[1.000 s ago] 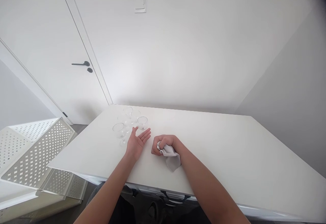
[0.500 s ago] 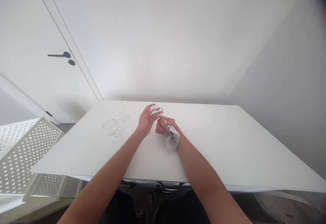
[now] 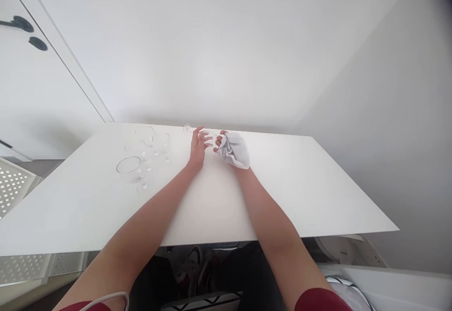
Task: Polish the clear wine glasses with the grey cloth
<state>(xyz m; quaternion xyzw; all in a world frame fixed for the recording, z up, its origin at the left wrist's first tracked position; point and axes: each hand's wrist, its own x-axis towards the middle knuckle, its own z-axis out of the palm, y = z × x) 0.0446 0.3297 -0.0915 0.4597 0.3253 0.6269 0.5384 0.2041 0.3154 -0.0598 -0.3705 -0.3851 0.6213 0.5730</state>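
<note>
My left hand (image 3: 198, 146) is wrapped round the bowl of a clear stemmed glass (image 3: 211, 138), which is tilted on its side with its foot out to the left and its rim facing right. Just right of the rim is my right hand (image 3: 219, 142), with a light grey cloth (image 3: 235, 151) draped over its back and palm. The fingertips poke out of the cloth toward the glass. Whether they touch the rim I cannot tell. Several more clear stemmed glasses stand upright to the left, the nearest being a wide-bowled glass (image 3: 129, 169).
The glasses stand on a white table (image 3: 310, 188) with a white wall behind it. A white door with a dark handle (image 3: 23, 23) is at the far left. White perforated panels (image 3: 14, 184) stand beyond the table's left edge.
The glass has swung onto its side, its foot now out to the left. The cloth, earlier bunched and hanging from my right fist, now covers that hand. The view has shifted too.
</note>
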